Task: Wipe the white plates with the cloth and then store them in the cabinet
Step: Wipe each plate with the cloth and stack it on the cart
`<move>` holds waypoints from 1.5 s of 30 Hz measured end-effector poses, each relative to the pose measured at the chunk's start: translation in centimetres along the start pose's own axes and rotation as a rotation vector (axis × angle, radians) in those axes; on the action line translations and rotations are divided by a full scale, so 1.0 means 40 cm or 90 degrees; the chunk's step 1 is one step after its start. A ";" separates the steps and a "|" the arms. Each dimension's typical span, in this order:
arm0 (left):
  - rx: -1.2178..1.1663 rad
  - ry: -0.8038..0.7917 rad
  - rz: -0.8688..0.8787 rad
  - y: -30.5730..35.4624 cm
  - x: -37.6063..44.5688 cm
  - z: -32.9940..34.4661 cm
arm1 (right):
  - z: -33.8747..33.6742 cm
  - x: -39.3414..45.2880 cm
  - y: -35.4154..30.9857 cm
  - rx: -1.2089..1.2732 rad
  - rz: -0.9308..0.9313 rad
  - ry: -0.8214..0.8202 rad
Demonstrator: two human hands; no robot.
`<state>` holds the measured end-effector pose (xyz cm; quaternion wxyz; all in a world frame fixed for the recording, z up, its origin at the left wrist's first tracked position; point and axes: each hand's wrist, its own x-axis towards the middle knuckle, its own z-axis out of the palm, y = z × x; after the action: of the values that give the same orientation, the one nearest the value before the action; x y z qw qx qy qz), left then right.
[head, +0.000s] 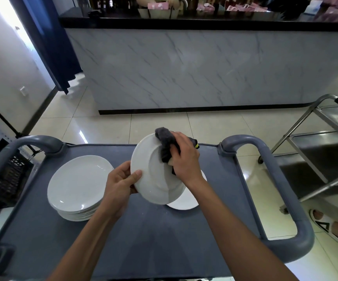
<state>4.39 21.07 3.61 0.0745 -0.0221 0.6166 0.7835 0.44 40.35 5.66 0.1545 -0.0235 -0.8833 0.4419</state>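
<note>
Gripping one tilted plate [156, 175] w/ my left hand [119, 185]; right hand [185, 157] clutches cloth [165, 145] against it. Stack [79, 185] left, one plate [184, 201] beneath, on cart [164, 240].

No readable writing anywhere from where I stand; the slipper [326, 227] by the cart bears only a black angular mark (no letters I can make out).
</note>
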 end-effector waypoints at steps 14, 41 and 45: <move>-0.131 0.090 -0.013 0.020 0.029 -0.011 | 0.007 -0.057 0.024 0.099 0.041 0.052; -0.189 0.173 -0.033 0.075 0.071 0.006 | 0.072 -0.160 0.043 0.106 -0.093 0.127; -0.184 0.118 -0.044 0.077 0.071 -0.014 | 0.034 -0.127 0.054 0.200 -0.029 0.129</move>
<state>1.12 20.06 6.08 0.0406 -0.1261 0.5005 0.8555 4.68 39.71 1.90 0.2542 -0.0236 -0.7837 0.5662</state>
